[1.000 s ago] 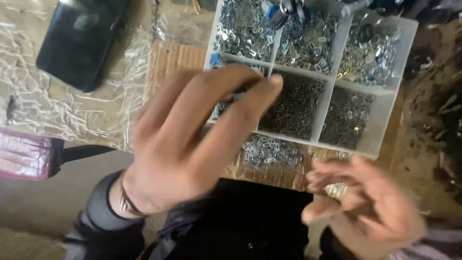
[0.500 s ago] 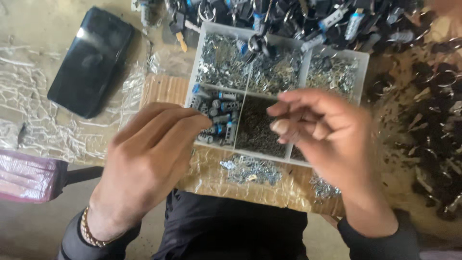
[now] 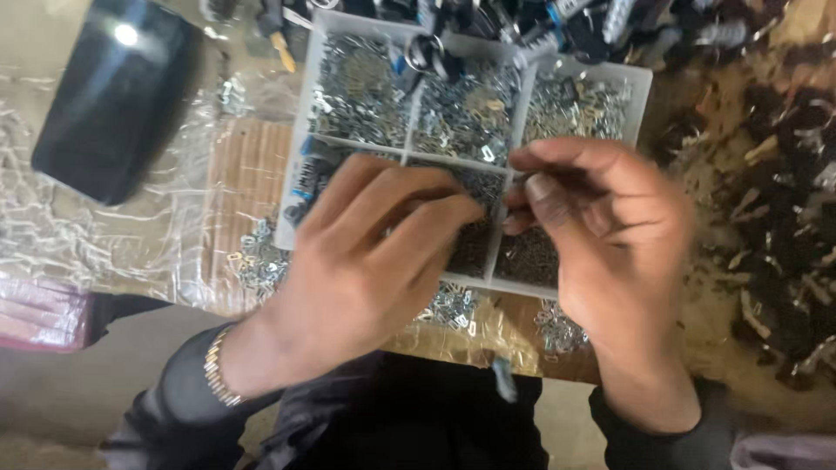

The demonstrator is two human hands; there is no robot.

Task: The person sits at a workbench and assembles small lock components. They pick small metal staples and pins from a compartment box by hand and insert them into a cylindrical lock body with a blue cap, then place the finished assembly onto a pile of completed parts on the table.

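Note:
My left hand (image 3: 374, 252) and my right hand (image 3: 610, 235) meet fingertip to fingertip over the front compartments of a white divided tray (image 3: 640, 78). The tray holds several sorts of small metal parts: silvery ones in the back row, darker ones in front. My right thumb and fingers are pinched together beside my left fingertips. Motion blur hides whether anything small sits between them. The back of my left hand faces up, and a beaded bracelet (image 3: 213, 365) circles that wrist.
A black phone (image 3: 113, 96) lies at the back left on crinkled clear plastic. Loose silvery parts (image 3: 261, 261) lie on a wooden board (image 3: 248, 174) by the tray. Dark parts (image 3: 784, 218) are heaped at the right, mixed parts (image 3: 522, 22) behind the tray. A pink object (image 3: 35, 313) is at the left.
My right hand rose from the lower right to the tray's front row. My left hand shifted right to meet it. The view moved closer to the tray.

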